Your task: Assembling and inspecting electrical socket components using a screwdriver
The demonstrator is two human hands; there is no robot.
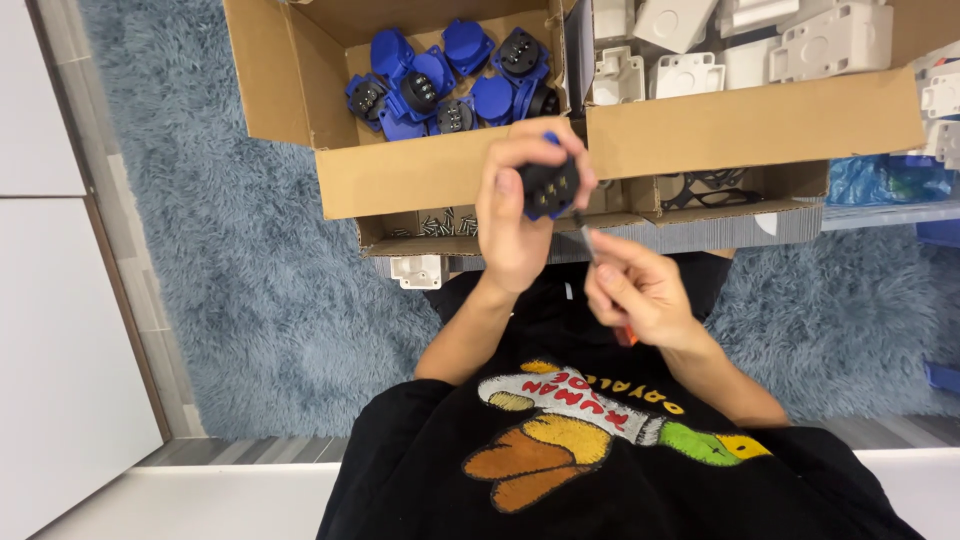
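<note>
Left hand (515,215) grips blue socket (549,186) by its sides above the box (420,180) edge, right hand (640,295) closed on screwdriver (585,238) with tip at the socket: likely light, rigid, smooth plastic, best held by its edges.

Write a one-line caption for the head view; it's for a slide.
Left hand grips a blue socket part while right hand applies a screwdriver, above cardboard boxes of parts.

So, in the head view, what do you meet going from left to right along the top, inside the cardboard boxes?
Blue socket parts → cardboard divider wall → white plastic housings.
</note>
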